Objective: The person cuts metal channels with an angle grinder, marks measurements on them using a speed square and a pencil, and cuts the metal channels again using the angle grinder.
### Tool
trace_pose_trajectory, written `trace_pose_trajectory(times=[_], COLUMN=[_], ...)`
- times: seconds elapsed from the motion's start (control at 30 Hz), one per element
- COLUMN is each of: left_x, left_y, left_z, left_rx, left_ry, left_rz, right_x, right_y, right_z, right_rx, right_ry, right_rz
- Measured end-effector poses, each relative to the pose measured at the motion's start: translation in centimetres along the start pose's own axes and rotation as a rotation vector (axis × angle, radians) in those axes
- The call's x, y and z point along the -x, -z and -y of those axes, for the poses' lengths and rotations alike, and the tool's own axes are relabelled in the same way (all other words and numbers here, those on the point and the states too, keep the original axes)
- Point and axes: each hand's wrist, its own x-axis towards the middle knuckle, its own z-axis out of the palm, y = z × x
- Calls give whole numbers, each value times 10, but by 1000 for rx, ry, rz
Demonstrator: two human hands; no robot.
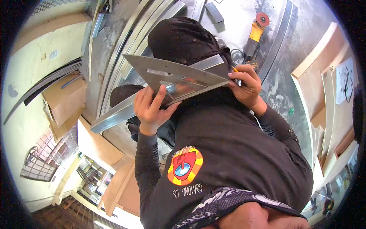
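Observation:
A flat triangular metal set square point(152, 68) with cut-out slots lies against a long silver metal bar point(114, 116) that crosses over my lap. My left hand point(149, 108) presses on the square with fingers on its face and thumb along the lower edge, gripping it near the bar. At the square's right tip, my right hand point(246, 86) is closed with a thin yellow pencil point(234, 69) pinched in its fingers. The bar's far end shows just left of the pencil. Part of the bar is hidden behind the square.
A yellow and black angle grinder point(254, 38) with a red disc lies on the dusty floor at upper right. Long metal strips point(122, 42) run along the floor on the left, beside a cardboard piece point(68, 99). Curved wooden panels point(318, 65) stand at right.

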Motion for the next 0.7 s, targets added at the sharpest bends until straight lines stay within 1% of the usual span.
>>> trace_pose_trajectory(times=[0.17, 0.43, 0.7], left_x=[1, 1, 7], left_y=[-2, -8, -13], left_z=[4, 1, -3], left_rx=[4, -43, -84], left_ry=[3, -17, -2], left_rz=[-18, -64, -101], right_x=[4, 7, 7], right_y=[-4, -4, -4], right_z=[2, 1, 1], right_rx=[-14, 1, -13], right_ry=[-14, 55, 36], right_rz=[-76, -91, -85])
